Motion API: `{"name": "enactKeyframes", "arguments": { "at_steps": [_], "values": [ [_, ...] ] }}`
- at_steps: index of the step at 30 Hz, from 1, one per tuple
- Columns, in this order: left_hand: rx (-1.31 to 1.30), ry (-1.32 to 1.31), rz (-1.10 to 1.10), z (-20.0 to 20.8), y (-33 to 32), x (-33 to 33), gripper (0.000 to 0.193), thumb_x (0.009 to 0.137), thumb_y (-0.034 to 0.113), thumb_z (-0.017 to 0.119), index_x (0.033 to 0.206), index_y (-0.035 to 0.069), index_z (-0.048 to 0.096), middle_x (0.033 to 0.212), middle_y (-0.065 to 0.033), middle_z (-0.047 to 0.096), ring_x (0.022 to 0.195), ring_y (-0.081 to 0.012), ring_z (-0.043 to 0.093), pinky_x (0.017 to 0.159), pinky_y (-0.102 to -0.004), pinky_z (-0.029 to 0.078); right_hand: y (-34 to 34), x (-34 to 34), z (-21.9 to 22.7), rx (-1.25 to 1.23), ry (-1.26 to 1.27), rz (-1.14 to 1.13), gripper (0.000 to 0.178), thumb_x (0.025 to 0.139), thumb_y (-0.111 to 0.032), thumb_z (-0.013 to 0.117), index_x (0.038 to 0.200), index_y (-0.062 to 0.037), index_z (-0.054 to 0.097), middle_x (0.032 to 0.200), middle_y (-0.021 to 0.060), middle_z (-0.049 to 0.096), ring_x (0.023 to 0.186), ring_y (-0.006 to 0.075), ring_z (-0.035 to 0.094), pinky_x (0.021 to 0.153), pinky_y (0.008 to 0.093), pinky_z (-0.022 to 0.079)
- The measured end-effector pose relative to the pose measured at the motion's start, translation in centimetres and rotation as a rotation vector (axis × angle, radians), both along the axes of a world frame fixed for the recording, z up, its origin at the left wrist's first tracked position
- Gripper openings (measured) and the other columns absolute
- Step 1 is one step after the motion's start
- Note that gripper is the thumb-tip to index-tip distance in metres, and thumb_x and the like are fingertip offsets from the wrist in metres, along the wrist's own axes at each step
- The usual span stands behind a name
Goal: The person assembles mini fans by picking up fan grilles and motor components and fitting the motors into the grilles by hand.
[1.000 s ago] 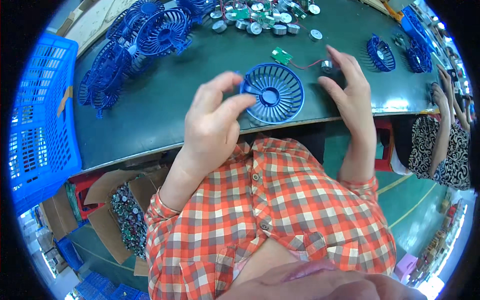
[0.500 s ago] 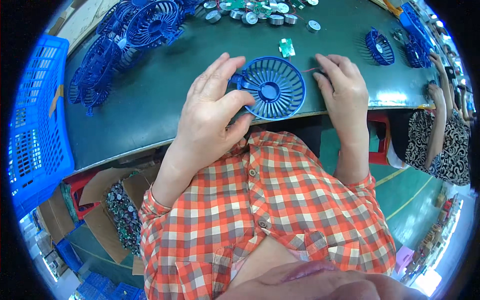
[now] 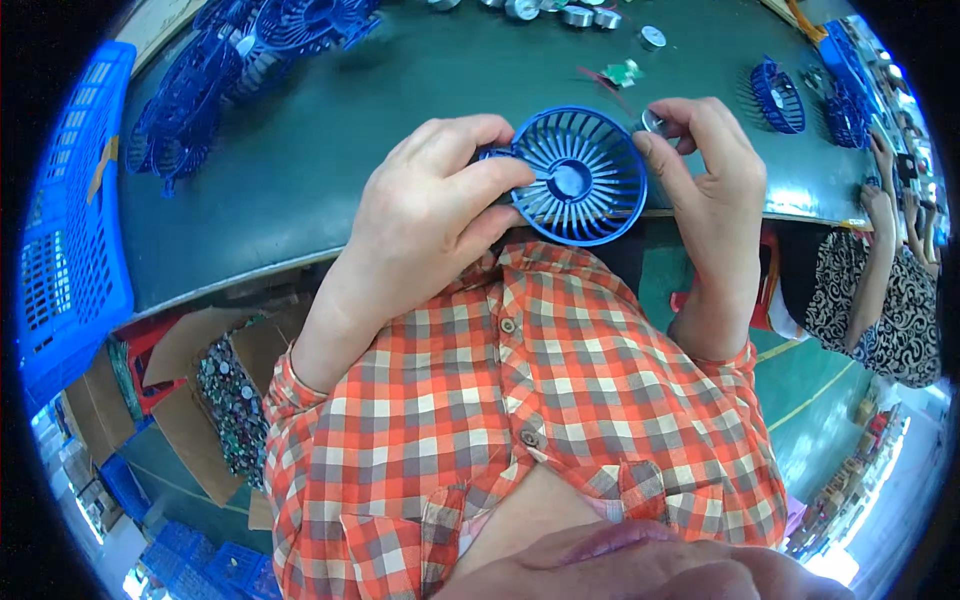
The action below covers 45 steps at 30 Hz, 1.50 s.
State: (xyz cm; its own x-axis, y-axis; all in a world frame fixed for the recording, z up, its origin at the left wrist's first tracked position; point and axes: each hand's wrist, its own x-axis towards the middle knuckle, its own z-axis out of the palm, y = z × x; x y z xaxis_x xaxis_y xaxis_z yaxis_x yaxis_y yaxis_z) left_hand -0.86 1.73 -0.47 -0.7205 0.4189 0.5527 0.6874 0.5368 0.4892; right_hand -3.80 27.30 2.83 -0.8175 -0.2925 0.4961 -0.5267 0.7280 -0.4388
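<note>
My left hand [image 3: 425, 205] grips a round blue plastic fan housing [image 3: 605, 215] by the neck at its left rim. The ribbed shell is tilted with its inside toward me, and a round cup sits at its centre. At the housing's right rim, my right hand [image 3: 715, 170] pinches a small silver round motor [image 3: 653, 123] between thumb and fingers. Just beyond, a small green circuit board [image 3: 622, 74] lies on the table with thin red wires beside it. Where those wires end is hard to see.
Blue fan housings are heaped at the far left [image 3: 200, 90], near a blue plastic crate [image 3: 75, 200]. Silver motors [image 3: 577, 16] lie along the back. More housings [image 3: 778, 97] stand at the right, near a co-worker's arm [image 3: 880, 215]. An open carton of small parts [image 3: 232, 405] is below the table.
My right hand now has a silver motor in view between its fingers. The housing, held in my left hand, has shifted right and tilted. The circuit board appears farther right and away.
</note>
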Motion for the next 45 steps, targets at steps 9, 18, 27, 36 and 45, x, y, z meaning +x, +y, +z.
{"name": "enactKeyframes", "arguments": {
  "at_steps": [9, 18, 27, 36, 45],
  "values": [
    [-0.003, 0.015, 0.025, -0.2, 0.0, 0.4, 0.039, 0.062, 0.006, 0.085, 0.098, 0.007, 0.068, 0.111, -0.0108, 0.066, 0.1, -0.0309, 0.065, 0.081, -0.04, 0.054, -1.0, -0.4, 0.9, 0.041, 0.177, 0.056, 0.027, 0.078, -0.005, 0.081, 0.102, -0.0034, 0.07, 0.091, 0.0083, 0.067, 0.078, 0.0231, 0.065, 0.07, 0.0327, 0.053],
    [-0.002, 0.02, 0.023, -0.3, -0.1, 0.4, 0.033, 0.068, 0.005, 0.081, 0.098, 0.007, 0.068, 0.11, -0.0096, 0.065, 0.1, -0.0304, 0.064, 0.081, -0.0403, 0.054, -1.0, -0.6, 1.8, 0.075, 0.25, 0.099, 0.027, 0.078, 0.0, 0.08, 0.103, -0.001, 0.071, 0.094, 0.011, 0.068, 0.084, 0.0246, 0.067, 0.073, 0.032, 0.054],
    [0.037, 0.059, 0.024, -0.6, 0.1, 0.0, 0.033, 0.071, 0.002, 0.077, 0.102, 0.007, 0.069, 0.113, -0.0091, 0.066, 0.1, -0.0296, 0.065, 0.082, -0.0391, 0.055, -2.4, 0.3, 1.8, 0.33, -0.011, 0.39, 0.033, 0.073, -0.004, 0.079, 0.104, -0.0029, 0.069, 0.095, 0.0106, 0.067, 0.086, 0.0304, 0.062, 0.072, 0.0383, 0.051],
    [0.014, 0.04, 0.034, -0.5, 0.2, 0.5, 0.031, 0.071, 0.004, 0.079, 0.1, 0.007, 0.069, 0.109, -0.0091, 0.066, 0.099, -0.0289, 0.065, 0.081, -0.0382, 0.055, -2.1, -0.4, 2.4, 0.379, -0.051, 0.481, 0.033, 0.072, -0.005, 0.079, 0.104, -0.0037, 0.069, 0.097, 0.0103, 0.067, 0.088, 0.031, 0.063, 0.075, 0.0392, 0.051],
    [0.026, 0.041, 0.016, -0.8, -0.1, 0.0, 0.031, 0.07, 0.005, 0.08, 0.099, 0.006, 0.068, 0.109, -0.0093, 0.066, 0.096, -0.0291, 0.065, 0.08, -0.0386, 0.055, -2.8, -0.6, 2.3, 0.524, -0.05, 0.442, 0.028, 0.079, -0.017, 0.077, 0.103, -0.0055, 0.066, 0.094, 0.0096, 0.063, 0.087, 0.0313, 0.063, 0.075, 0.0413, 0.049]
  ]
}}
